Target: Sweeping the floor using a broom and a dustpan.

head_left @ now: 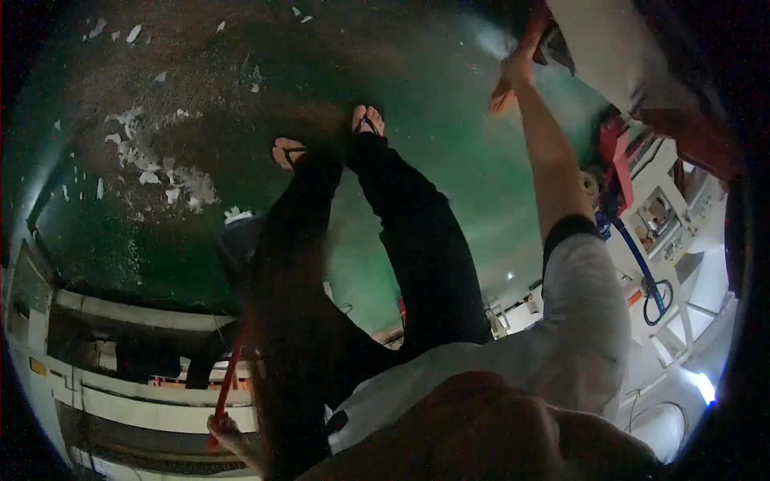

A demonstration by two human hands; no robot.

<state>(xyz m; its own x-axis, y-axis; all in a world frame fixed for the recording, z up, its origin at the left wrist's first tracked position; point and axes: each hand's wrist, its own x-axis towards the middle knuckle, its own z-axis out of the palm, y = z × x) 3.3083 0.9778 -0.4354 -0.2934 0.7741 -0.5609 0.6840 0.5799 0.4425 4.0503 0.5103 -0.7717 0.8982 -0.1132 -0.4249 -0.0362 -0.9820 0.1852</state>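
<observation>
Low on the left, my left hand (pixel 228 434) is closed around a long red handle (pixel 230 383). The handle runs up beside my leg toward a dark dustpan (pixel 237 240), which has white scraps (pixel 237 215) at its far edge. My right arm stretches far forward to the right. My right hand (pixel 508 82) is somewhat blurred, with its fingers reaching out and nothing plainly in them. Beside its wrist is a reddish-brown shape (pixel 535 30) that I cannot make out.
White scraps (pixel 149 176) and pale dust lie over the green floor (pixel 449 152) at the left. My feet (pixel 368 120) in flip-flops stand ahead. A pale machine (pixel 662 212) with a red part (pixel 614 152) and a blue hose (pixel 638 255) is at right. Pale shelving (pixel 152 409) stands left.
</observation>
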